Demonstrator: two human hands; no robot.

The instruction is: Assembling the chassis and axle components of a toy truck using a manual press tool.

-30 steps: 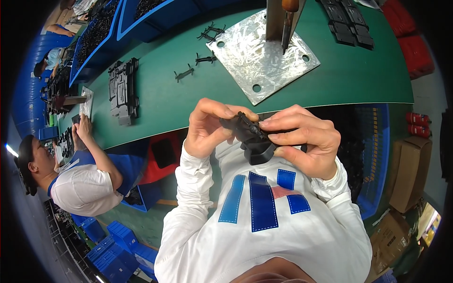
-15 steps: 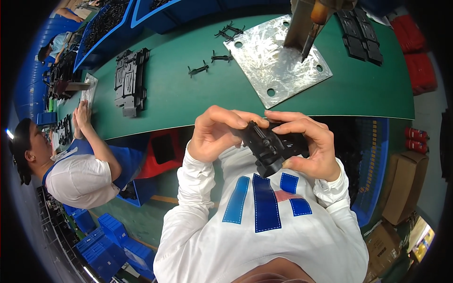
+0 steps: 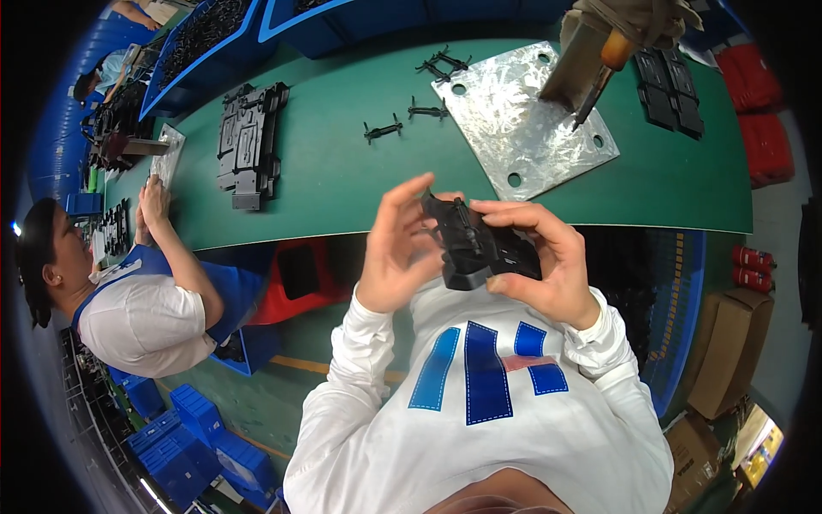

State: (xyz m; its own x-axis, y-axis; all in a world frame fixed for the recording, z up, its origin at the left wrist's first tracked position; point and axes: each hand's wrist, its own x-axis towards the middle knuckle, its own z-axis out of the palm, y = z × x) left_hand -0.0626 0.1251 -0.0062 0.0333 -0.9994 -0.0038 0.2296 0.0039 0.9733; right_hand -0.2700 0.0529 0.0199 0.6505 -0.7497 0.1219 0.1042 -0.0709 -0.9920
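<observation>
A black moulded plastic chassis (image 3: 473, 248) is held in front of my chest, tilted, near the table's front edge. My right hand (image 3: 556, 270) pinches its right end, fingers on top and thumb below. Beside its left end, my left hand (image 3: 396, 248) is open, fingers raised and apart; whether a fingertip still touches the part is hard to see. Small black axle-like pieces (image 3: 383, 130) lie on the table beyond, several in all. Similar black chassis parts (image 3: 248, 146) rest side by side at the left.
A metal plate (image 3: 514, 128) with corner holes lies on the green table (image 3: 325, 188), below a mounted tool with an orange handle (image 3: 615, 51). More black parts (image 3: 668, 90) lie at far right. Blue bins (image 3: 201, 51) line the back. A co-worker (image 3: 145, 300) works at left.
My left hand has let go of the chassis's left end and opened. The chassis has turned slightly in my right hand. The view has shifted a little.
</observation>
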